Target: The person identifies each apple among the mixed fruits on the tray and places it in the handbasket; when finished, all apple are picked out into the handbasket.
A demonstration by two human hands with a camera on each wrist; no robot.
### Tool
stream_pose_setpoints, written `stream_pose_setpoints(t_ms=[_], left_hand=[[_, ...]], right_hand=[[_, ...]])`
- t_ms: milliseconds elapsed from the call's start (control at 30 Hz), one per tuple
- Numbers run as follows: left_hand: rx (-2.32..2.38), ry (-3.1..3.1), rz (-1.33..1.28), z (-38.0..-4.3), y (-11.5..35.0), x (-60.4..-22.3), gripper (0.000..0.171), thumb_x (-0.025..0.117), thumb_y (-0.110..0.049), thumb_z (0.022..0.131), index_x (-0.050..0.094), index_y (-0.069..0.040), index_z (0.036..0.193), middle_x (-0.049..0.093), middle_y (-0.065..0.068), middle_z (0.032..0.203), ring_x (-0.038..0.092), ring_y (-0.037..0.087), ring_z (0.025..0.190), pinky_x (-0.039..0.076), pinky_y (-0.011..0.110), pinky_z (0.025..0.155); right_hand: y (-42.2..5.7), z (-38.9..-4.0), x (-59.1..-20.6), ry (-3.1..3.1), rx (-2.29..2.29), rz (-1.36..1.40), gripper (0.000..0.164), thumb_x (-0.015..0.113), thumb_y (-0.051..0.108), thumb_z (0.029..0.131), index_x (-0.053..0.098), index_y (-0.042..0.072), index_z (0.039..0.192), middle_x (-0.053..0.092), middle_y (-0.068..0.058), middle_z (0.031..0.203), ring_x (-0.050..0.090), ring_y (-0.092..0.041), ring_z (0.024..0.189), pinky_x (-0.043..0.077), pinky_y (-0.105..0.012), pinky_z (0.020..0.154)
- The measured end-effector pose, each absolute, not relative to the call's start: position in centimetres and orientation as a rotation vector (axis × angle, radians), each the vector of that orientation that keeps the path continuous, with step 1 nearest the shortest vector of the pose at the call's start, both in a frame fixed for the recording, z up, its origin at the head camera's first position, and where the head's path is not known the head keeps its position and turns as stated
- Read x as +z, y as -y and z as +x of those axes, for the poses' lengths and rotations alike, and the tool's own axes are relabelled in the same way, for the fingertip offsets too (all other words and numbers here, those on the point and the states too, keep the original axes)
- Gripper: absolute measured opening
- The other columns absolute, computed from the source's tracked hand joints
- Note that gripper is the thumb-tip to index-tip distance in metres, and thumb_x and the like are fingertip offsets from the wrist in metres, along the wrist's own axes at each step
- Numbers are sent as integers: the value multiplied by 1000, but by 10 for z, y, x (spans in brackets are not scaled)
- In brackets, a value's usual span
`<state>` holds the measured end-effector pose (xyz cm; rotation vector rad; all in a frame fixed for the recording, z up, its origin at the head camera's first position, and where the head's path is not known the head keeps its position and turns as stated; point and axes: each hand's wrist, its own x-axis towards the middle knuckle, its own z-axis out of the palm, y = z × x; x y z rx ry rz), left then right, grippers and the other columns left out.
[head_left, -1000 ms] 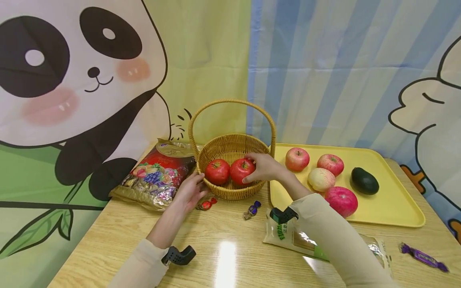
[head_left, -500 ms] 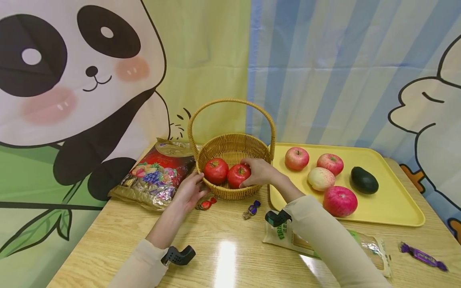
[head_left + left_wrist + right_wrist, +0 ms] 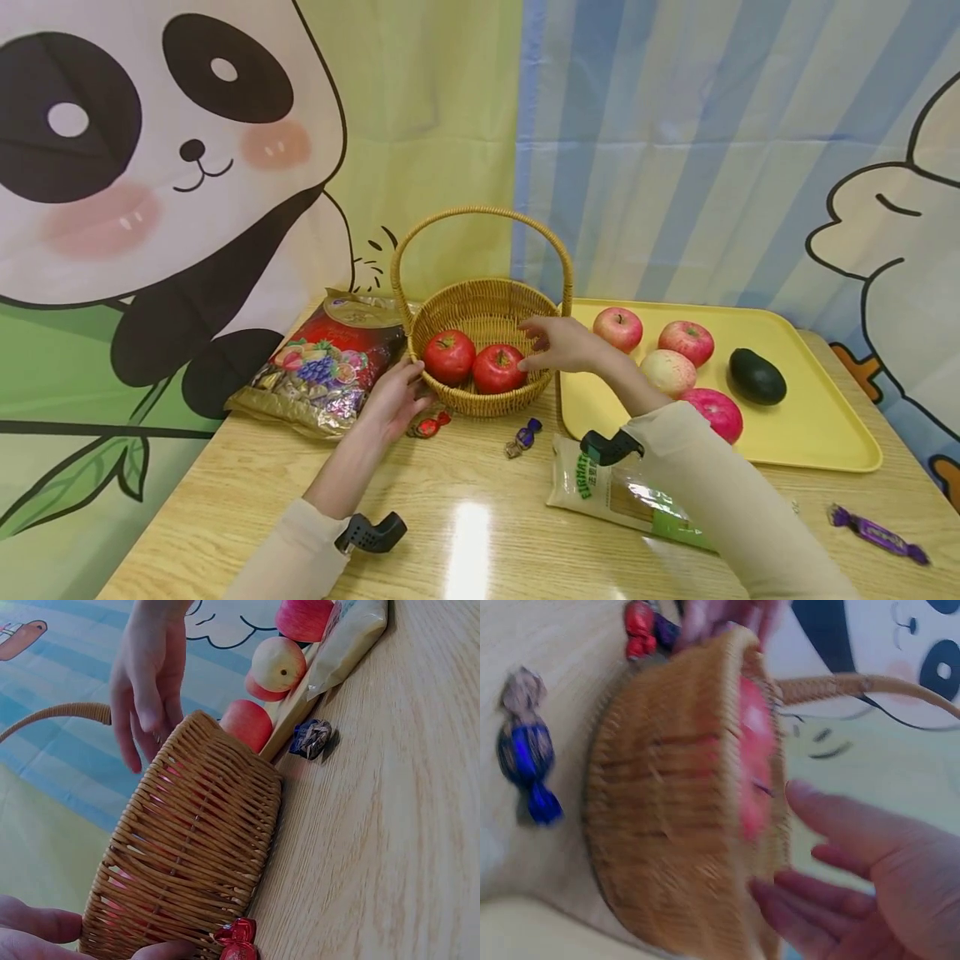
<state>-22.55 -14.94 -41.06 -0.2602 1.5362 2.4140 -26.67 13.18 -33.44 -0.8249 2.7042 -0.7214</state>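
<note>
A wicker basket [image 3: 487, 404] with a tall handle stands on the table, and two red apples [image 3: 450, 357] [image 3: 498, 369] lie side by side in its front part. My left hand [image 3: 393, 400] holds the basket's left side, thumb at the rim and fingers against the wall. Over the right rim hovers my right hand [image 3: 562, 343], its fingers loosely spread and nothing held in them; the thumb is close to the right apple. In the right wrist view the right hand [image 3: 900, 877] is apart from the apple, with a gap showing.
A yellow tray [image 3: 825, 433] at right bears several pink apples, a pale peach-like fruit [image 3: 668, 372] and a dark avocado [image 3: 757, 377]. A candy bag [image 3: 330, 367] lies left. Wrapped candies [image 3: 430, 427] [image 3: 523, 437] [image 3: 879, 535] and a clear food packet [image 3: 622, 496] lie in front.
The right hand settled the right apple slightly left and lower in the basket, then let go and drew back to the right. The left hand stayed at the basket.
</note>
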Motion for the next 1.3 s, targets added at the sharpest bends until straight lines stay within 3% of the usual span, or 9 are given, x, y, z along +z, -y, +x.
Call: stream_pose_setpoints(t_ms=[267, 533, 967, 1200, 1300], left_hand=[[2408, -1547, -265, -226, 150, -410, 60, 37, -14, 104, 9, -9, 157, 16, 20, 160, 21, 32, 148, 26, 49, 119], [2406, -1553, -271, -225, 151, -411, 60, 36, -14, 104, 8, -8, 157, 15, 20, 160, 20, 32, 148, 23, 50, 120], [2409, -1548, -262, -225, 149, -415, 60, 37, -13, 103, 10, -10, 157, 17, 19, 160, 21, 32, 148, 25, 49, 119], [2403, -1558, -260, -225, 148, -413, 60, 37, -14, 104, 9, -11, 157, 15, 19, 161, 21, 33, 148, 26, 49, 119], [2407, -1554, -268, -225, 148, -412, 60, 38, -14, 103, 10, -11, 157, 15, 19, 161, 21, 33, 148, 26, 49, 119]], right_hand=[[-210, -269, -307, -2462, -797, -810, 53, 66, 30, 93, 51, 4, 136, 56, -18, 135, 58, -34, 122, 51, -43, 98], [-262, -288, -317, -2710, -802, -607, 58, 64, 24, 93, 44, -5, 139, 49, -28, 140, 48, -45, 128, 41, -57, 106], [-264, -311, -357, -2818, -736, -439, 76, 69, 27, 90, 33, -11, 144, 41, -36, 140, 43, -50, 126, 38, -60, 106], [-259, -318, -368, -2846, -695, -468, 67, 68, 26, 87, 41, -12, 135, 52, -34, 129, 49, -47, 120, 39, -59, 104], [-258, -319, -370, -2847, -677, -440, 71, 67, 28, 87, 37, -12, 138, 51, -34, 131, 49, -48, 120, 39, -60, 104]])
